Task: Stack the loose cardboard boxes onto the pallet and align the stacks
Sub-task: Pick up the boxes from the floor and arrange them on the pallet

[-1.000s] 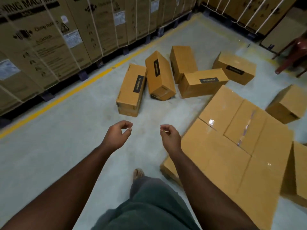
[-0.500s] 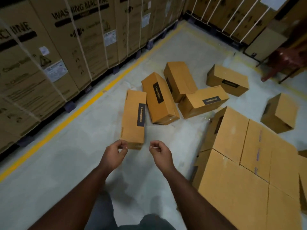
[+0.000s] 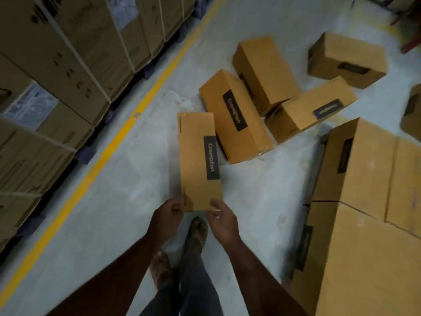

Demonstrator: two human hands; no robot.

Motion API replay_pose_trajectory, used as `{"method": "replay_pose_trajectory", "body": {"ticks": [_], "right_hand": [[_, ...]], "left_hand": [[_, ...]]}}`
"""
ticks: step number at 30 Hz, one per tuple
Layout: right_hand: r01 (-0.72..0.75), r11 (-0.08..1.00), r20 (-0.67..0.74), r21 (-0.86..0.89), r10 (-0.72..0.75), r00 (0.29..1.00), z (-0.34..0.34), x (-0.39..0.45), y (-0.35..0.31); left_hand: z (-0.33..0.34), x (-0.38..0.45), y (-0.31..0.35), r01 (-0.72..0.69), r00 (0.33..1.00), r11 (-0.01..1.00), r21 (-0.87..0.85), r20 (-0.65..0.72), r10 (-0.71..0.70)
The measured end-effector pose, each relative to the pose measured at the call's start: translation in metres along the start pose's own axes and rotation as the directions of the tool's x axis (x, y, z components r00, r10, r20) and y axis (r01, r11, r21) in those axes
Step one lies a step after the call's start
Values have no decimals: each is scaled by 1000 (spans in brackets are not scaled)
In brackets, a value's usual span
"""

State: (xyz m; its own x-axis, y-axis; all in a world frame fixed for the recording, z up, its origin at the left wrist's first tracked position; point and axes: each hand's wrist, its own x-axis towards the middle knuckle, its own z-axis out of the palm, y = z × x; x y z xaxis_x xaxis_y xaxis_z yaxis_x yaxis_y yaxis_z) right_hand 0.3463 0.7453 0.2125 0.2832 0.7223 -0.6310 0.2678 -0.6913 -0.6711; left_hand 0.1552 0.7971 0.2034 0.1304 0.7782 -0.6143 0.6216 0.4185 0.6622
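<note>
A long loose cardboard box [image 3: 196,160] with a black Crompton label lies on the concrete floor straight ahead. My left hand [image 3: 168,215] curls around its near left corner. My right hand [image 3: 222,218] grips the near right corner, thumb on top. Behind it lie several more loose boxes, among them a tilted one [image 3: 234,119], one at the back [image 3: 264,71] and one lying crosswise [image 3: 312,110]. On the right stands the stack of larger boxes [image 3: 364,179], with a dark pallet edge [image 3: 319,156] showing beneath it.
Tall washing-machine cartons [image 3: 57,76] on pallets line the left side behind a yellow floor line [image 3: 118,140]. Two more loose boxes [image 3: 348,58] [image 3: 412,112] lie at the far right. My sandalled feet [image 3: 196,233] stand just below the held box.
I have stepped closer to the boxes. Both hands, loosely closed in the air before, have moved forward and down onto the near end of the nearest box.
</note>
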Motion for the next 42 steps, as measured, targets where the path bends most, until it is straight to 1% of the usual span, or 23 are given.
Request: {"method": "replay_pose_trajectory", "body": {"ticks": [3, 6, 8, 10, 11, 12, 13, 14, 15, 16, 17, 18, 19, 20, 22, 24, 27, 29, 31, 33, 35, 38, 42], "right_hand": [[-75, 997, 17, 16, 75, 997, 24, 87, 37], [-167, 985, -111, 30, 170, 979, 37, 161, 84], [-190, 981, -131, 29, 192, 973, 45, 203, 116], [-267, 963, -46, -38, 265, 963, 56, 234, 130], [-304, 950, -49, -70, 301, 952, 67, 242, 134], [-311, 945, -112, -97, 300, 947, 78, 244, 136], [-284, 953, -198, -102, 260, 945, 87, 241, 137], [-222, 972, -273, -78, 194, 942, 94, 234, 137], [-138, 990, -298, -30, 123, 947, 99, 226, 136], [-65, 997, -262, 41, 74, 962, 101, 222, 138], [-41, 993, -168, 113, 60, 984, 103, 221, 142], [-55, 986, -46, 158, 63, 997, 103, 224, 147], [-85, 984, 52, 155, 78, 996, 105, 232, 151], [-139, 981, 126, 135, 122, 984, 106, 243, 156], [-331, 937, 227, 114, 299, 927, 110, 267, 157], [-446, 887, 302, 118, 396, 867, 117, 289, 156], [-516, 851, 393, 93, 445, 804, 131, 313, 160], [-541, 833, 461, 117, 436, 773, 146, 317, 163], [-495, 865, 448, 85, 410, 794, 159, 308, 163], [-375, 926, 353, 45, 336, 873, 163, 286, 162], [-275, 947, 295, 169, 217, 931, 156, 256, 153], [-220, 908, 276, 355, 123, 953, 134, 201, 125], [-205, 889, 327, 410, 66, 943, 94, 119, 85]], "left_hand": [[30, 74, -29, 112, 993, 990, -84, 51, -108], [64, 139, -58, 223, 974, 973, -54, 53, -220], [84, 170, -69, 245, 967, 969, -43, 85, -241], [100, 191, -69, 314, 929, 944, -98, 235, -285], [107, 198, -71, 326, 904, 942, -77, 317, -286], [112, 204, -73, 350, 882, 934, -78, 363, -300], [115, 209, -74, 404, 878, 908, -109, 325, -352], [115, 216, -77, 513, 854, 836, -198, 224, -471], [112, 225, -87, 591, 802, 769, -243, 68, -594], [105, 230, -100, 626, 749, 740, -247, -73, -658], [95, 232, -112, 611, 752, 768, -194, -162, -639], [85, 232, -125, 559, 783, 815, -151, -226, -579], [75, 232, -139, 482, 828, 859, -172, -229, -511], [68, 231, -151, 417, 861, 875, -245, -200, -467], [53, 227, -166, 397, 870, 849, -348, -151, -469], [41, 229, -179, 389, 867, 853, -348, -173, -467], [30, 238, -209, 375, 864, 872, -316, -222, -452], [27, 242, -221, 375, 861, 873, -311, -233, -453], [23, 241, -228, 383, 859, 873, -302, -231, -457], [11, 231, -232, 365, 859, 890, -272, -271, -435], [-4, 211, -227, 335, 871, 900, -279, -274, -409], [-27, 171, -204, 307, 888, 884, -351, -227, -399], [-57, 98, -162, 282, 923, 880, -382, -143, -358]]}}
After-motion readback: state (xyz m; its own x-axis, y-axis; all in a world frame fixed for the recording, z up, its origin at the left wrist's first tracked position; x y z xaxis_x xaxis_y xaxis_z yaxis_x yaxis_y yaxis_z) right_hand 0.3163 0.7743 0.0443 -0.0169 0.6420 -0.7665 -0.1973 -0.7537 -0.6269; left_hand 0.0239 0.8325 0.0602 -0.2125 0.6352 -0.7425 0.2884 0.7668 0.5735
